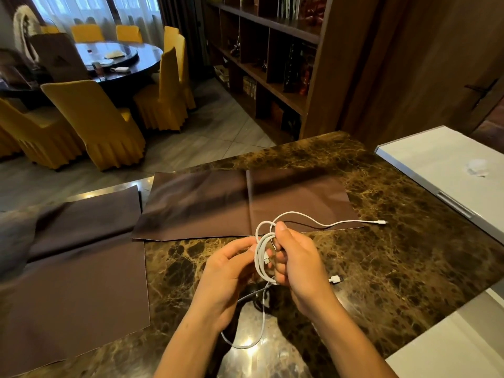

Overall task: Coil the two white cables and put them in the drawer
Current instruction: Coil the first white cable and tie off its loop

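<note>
The right hand (297, 266) closes its fingers around a bundle of white loops, the coil (263, 257), with the thumb pressed over the top of the turns; the left hand (231, 271) meets it from the other side, fingertips pinching the same loops to steady them. From the coil a free tail (327, 223) runs out toward the right over the marble counter (395, 241), ending in a small plug (381, 222) that lies flat, well apart from the hands. A second white cable (256, 331) droops below the hands toward the near edge, and another plug (335, 280) rests just beside the right hand; which cable it belongs to I cannot tell. The cable looks light, limp and a little springy, so loops will likely want to open unless pinched where they cross; holding at that crossing seems best. Brown cloths (240, 203) lie flat behind and to the left, leaving open counter to the right. A white cabinet top (441, 165) borders the right edge. No drawer is visible.
</note>
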Demonstrator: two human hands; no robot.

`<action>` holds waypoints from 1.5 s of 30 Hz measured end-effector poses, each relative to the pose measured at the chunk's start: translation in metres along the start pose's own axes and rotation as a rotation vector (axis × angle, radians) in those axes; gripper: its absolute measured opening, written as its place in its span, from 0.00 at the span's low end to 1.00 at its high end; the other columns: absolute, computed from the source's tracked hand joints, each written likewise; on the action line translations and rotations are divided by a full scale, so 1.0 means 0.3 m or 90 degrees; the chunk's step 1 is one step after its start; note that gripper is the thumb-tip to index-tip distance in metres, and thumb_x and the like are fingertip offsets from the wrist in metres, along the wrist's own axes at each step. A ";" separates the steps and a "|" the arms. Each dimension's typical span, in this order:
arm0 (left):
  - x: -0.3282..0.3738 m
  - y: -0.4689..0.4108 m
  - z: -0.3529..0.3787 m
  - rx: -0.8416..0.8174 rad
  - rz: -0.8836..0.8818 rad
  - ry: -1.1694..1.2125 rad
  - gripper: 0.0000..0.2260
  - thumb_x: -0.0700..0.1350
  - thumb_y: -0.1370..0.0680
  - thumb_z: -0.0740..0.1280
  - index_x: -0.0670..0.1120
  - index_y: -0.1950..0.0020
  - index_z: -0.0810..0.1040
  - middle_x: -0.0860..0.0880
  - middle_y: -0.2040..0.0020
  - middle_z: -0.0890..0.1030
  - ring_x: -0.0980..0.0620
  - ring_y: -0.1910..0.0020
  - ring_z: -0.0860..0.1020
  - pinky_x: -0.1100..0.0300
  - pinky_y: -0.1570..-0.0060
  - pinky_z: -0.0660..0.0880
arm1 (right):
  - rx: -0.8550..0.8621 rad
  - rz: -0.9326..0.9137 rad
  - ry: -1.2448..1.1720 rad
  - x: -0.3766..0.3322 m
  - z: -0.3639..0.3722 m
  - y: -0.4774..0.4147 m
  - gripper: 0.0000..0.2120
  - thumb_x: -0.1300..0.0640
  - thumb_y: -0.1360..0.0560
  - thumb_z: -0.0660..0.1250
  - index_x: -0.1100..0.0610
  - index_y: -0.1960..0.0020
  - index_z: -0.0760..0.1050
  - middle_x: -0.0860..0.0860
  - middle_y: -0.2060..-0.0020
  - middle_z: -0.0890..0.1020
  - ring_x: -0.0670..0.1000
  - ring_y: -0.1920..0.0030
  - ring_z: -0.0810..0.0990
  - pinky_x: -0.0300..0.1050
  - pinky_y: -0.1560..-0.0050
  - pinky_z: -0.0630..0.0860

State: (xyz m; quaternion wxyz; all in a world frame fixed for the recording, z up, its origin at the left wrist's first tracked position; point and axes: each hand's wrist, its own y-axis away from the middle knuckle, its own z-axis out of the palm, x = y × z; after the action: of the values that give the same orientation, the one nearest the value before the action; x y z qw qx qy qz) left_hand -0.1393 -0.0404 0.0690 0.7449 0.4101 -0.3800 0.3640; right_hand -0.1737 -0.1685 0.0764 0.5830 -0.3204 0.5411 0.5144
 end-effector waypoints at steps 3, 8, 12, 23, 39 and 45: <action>0.004 -0.013 -0.004 -0.001 -0.031 -0.003 0.09 0.39 0.22 0.70 0.43 0.44 0.85 0.38 0.48 0.86 0.43 0.53 0.84 0.50 0.50 0.80 | -0.008 0.011 -0.017 -0.005 -0.003 0.002 0.20 0.50 0.16 0.57 0.55 0.66 0.67 0.47 0.75 0.64 0.44 0.78 0.58 0.38 0.78 0.54; 0.005 -0.012 0.005 -0.035 -0.052 -0.023 0.11 0.43 0.19 0.65 0.43 0.44 0.85 0.42 0.51 0.86 0.49 0.55 0.81 0.57 0.56 0.75 | 0.029 0.010 -0.054 -0.006 -0.015 -0.013 0.20 0.50 0.17 0.58 0.52 0.67 0.66 0.48 0.75 0.63 0.44 0.79 0.58 0.36 0.78 0.53; 0.002 0.017 0.032 -0.091 0.035 -0.089 0.11 0.43 0.21 0.68 0.44 0.39 0.82 0.44 0.53 0.87 0.51 0.57 0.85 0.63 0.60 0.79 | 0.055 -0.058 0.054 0.024 -0.019 -0.028 0.22 0.48 0.17 0.58 0.51 0.69 0.72 0.49 0.74 0.71 0.48 0.74 0.69 0.42 0.74 0.66; -0.011 0.017 0.075 -0.017 0.135 -0.191 0.07 0.43 0.20 0.68 0.40 0.47 0.81 0.40 0.56 0.84 0.51 0.61 0.83 0.64 0.61 0.81 | 0.054 -0.096 0.102 0.060 -0.019 -0.041 0.20 0.43 0.20 0.58 0.52 0.65 0.76 0.48 0.73 0.75 0.47 0.71 0.72 0.43 0.70 0.67; -0.001 0.031 0.018 0.059 0.367 -0.567 0.09 0.45 0.19 0.68 0.55 0.41 0.81 0.60 0.57 0.85 0.63 0.58 0.83 0.68 0.58 0.80 | 0.086 -0.064 0.048 0.055 -0.011 -0.046 0.20 0.47 0.18 0.59 0.51 0.68 0.68 0.47 0.76 0.67 0.46 0.77 0.65 0.43 0.73 0.62; 0.025 0.029 -0.006 0.079 0.433 -0.873 0.14 0.58 0.18 0.56 0.54 0.47 0.80 0.55 0.64 0.83 0.57 0.67 0.80 0.56 0.63 0.79 | 0.094 -0.004 -0.002 0.035 0.001 -0.053 0.21 0.48 0.18 0.60 0.52 0.69 0.66 0.47 0.75 0.63 0.45 0.77 0.59 0.37 0.78 0.57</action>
State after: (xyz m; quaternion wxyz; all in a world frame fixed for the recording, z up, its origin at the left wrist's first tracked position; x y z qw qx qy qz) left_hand -0.1429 -0.0337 0.0778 0.1652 0.4454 -0.8413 0.2579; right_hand -0.1597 -0.1696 0.0634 0.6075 -0.2776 0.5755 0.4719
